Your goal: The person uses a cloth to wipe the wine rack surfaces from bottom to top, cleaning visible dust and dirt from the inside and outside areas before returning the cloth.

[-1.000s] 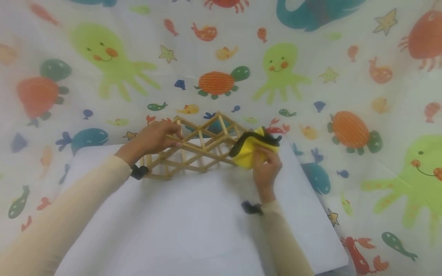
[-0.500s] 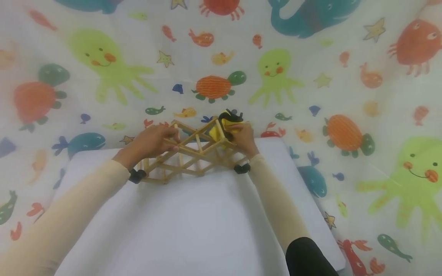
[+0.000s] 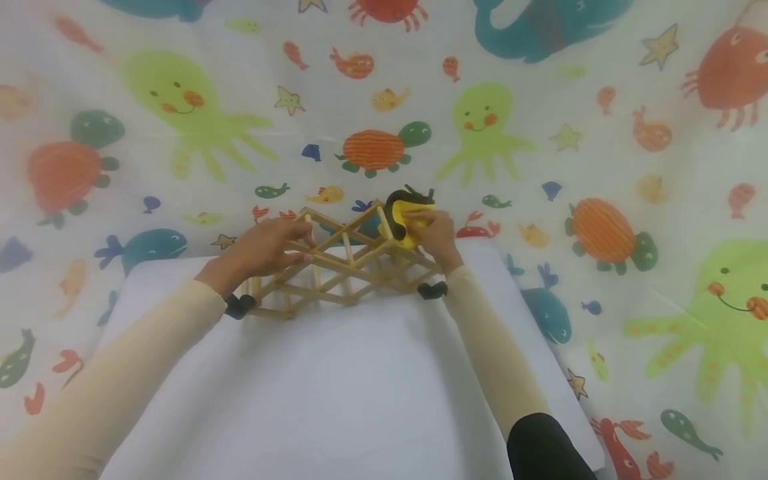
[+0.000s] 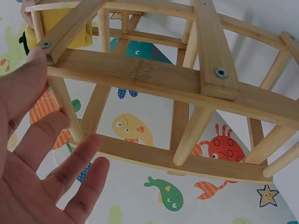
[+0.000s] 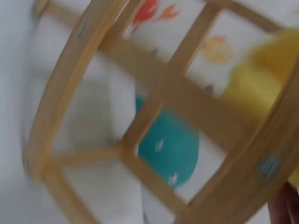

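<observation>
A wooden lattice rack of crossed slats and round dowels (image 3: 347, 247) stands at the table's far side. My left hand (image 3: 264, 247) grips its upper left end; in the left wrist view, the thumb lies at a slat's end (image 4: 135, 74) with the index finger by the dowel, the other fingers spread below. My right hand (image 3: 437, 239) holds a yellow cloth with a black edge (image 3: 399, 213) at the rack's upper right end. In the blurred right wrist view, the cloth (image 5: 257, 77) shows behind a curved slat, and only some fingers (image 5: 280, 207) appear at the lower right.
The white table (image 3: 336, 387) extends toward me in front of the rack. Behind it hangs a white sheet (image 3: 240, 87) printed with sea animals. Black bands sit at both wrists, and a dark shape (image 3: 546, 447) covers part of my right sleeve.
My right hand has carried the cloth from in front of the rack's right side up and left onto its upper end, then slightly right. The left hand keeps its hold.
</observation>
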A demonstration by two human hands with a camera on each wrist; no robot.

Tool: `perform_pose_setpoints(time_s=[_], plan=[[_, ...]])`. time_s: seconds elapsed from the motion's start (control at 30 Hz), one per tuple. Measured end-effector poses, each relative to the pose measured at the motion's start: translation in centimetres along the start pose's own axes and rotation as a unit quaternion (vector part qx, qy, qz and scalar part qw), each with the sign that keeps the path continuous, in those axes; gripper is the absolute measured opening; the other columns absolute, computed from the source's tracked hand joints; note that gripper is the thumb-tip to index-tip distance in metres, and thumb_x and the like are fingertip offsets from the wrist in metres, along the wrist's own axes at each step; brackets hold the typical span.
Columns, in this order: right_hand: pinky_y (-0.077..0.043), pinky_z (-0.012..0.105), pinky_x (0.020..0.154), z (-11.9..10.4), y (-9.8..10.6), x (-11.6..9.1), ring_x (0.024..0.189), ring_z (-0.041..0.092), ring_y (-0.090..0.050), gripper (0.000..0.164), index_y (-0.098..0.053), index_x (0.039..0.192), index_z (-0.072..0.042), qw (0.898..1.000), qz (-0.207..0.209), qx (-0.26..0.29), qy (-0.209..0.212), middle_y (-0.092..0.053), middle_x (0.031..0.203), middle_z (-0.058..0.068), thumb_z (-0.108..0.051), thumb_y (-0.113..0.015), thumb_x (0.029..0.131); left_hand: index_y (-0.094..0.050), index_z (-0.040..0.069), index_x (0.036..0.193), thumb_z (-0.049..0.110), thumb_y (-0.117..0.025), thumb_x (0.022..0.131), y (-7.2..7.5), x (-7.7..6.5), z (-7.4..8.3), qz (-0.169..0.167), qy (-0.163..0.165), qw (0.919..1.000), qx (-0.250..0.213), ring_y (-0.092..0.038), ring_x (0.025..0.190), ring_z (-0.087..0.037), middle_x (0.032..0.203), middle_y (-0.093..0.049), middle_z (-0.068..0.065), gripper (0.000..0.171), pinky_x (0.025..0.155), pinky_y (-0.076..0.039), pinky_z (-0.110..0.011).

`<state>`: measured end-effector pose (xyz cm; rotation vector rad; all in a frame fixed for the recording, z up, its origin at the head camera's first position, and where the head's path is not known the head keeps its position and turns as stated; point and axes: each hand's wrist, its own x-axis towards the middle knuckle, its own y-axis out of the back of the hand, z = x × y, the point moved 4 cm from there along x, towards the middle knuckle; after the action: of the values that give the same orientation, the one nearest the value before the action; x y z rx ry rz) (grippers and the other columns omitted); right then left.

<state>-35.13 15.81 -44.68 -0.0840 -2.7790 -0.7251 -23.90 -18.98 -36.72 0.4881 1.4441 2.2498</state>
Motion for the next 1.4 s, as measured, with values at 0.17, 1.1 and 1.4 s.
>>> perform_pose_setpoints(time_s=[0.17, 1.1, 1.4], plan=[[-0.046, 0.045, 0.119, 2.5, 2.9, 0.0, 0.131, 0.035, -0.067, 0.028, -0.081, 0.116, -0.01, 0.98, 0.175, -0.076, -0.063, -0.079, 0.124, 0.014, -0.007, -0.072, 0.09, -0.068, 0.019, 0.113, 0.04, -0.083, 0.093, -0.4, -0.1, 0.1, 0.006, 0.017, 0.9998, 0.011, -0.068, 0.095, -0.029, 0.116, -0.077, -0.008, 0.033, 0.082, -0.056, -0.049], [-0.059, 0.019, 0.077, -0.8, -0.2, -0.6, 0.096, 0.01, -0.069, 0.031, -0.079, 0.123, -0.009, 0.986, -0.035, 0.158, -0.031, -0.074, 0.136, 0.009, 0.0, -0.076, 0.093, -0.062, 0.018, 0.111, 0.031, -0.081, 0.096, -1.1, -0.3, -0.7, 0.031, 0.03, 0.9991, -0.002, -0.061, 0.087, -0.026, 0.108, -0.074, -0.007, 0.027, 0.076, -0.052, -0.042], [-0.06, 0.036, 0.082, -0.8, -3.3, 0.2, 0.091, 0.024, -0.069, 0.017, -0.086, 0.107, -0.014, 0.958, -0.251, -0.136, 0.002, -0.083, 0.106, 0.009, -0.016, -0.086, 0.09, -0.062, 0.019, 0.111, 0.032, -0.082, 0.095, -1.0, -0.5, -0.6, 0.039, 0.025, 0.9989, 0.003, -0.06, 0.086, -0.025, 0.108, -0.074, -0.006, 0.028, 0.076, -0.052, -0.042]])
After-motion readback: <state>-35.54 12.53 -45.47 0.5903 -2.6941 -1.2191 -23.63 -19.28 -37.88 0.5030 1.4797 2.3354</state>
